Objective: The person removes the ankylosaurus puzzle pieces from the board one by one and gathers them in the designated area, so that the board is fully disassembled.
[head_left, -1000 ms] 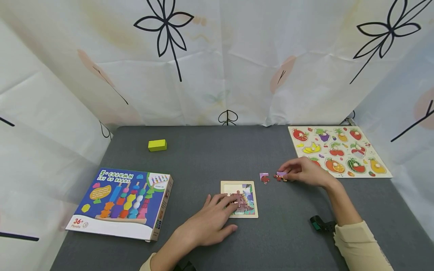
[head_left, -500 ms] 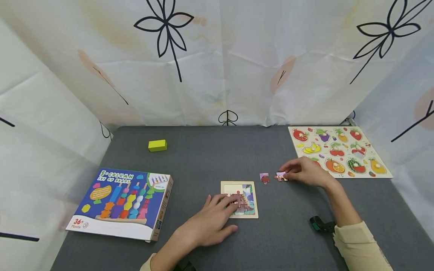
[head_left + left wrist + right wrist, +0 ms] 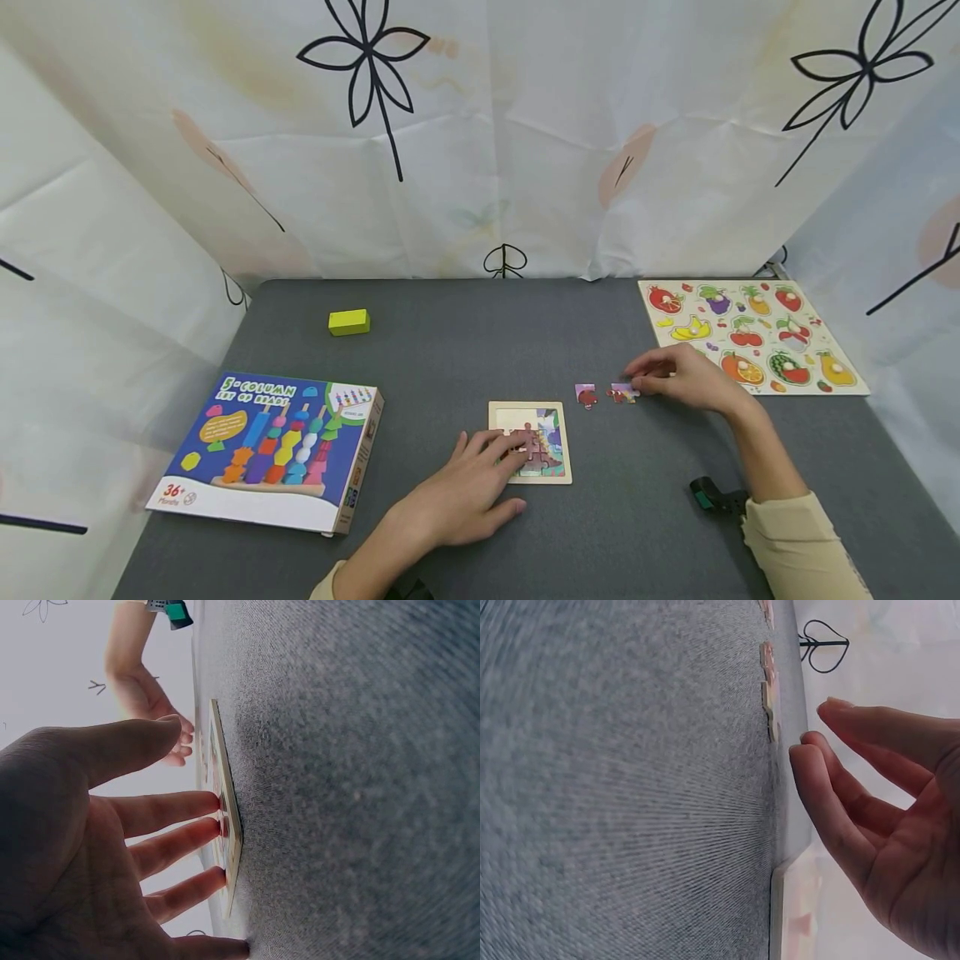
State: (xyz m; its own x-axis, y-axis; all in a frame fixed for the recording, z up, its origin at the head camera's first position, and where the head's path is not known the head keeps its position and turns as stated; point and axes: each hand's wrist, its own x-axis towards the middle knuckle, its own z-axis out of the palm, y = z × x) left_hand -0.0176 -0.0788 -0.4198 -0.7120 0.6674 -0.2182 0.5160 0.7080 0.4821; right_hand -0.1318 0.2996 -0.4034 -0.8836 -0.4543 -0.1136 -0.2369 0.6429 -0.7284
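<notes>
Touching tray [image 3: 525,405], left hand [image 3: 467,493], pieces [image 3: 542,447] inside

pale-rimmed puzzle tray [image 3: 565,442]: flat, part-filled | red-purple piece [image 3: 586,395]: flat, right of tray | wider piece [image 3: 621,392]: just beside, perhaps two joined

Soft, even light in the head view; strong backlight in the wrist views.
A faint shadow lies on the grey table [image 3: 450,350] beside the right forearm [image 3: 765,450]. In the left wrist view the background washes out nearly white (the palm of the left hand [image 3: 105,862] sinks into shade), while the right wrist view looks hazy, its nearest cloth blurred.
</notes>
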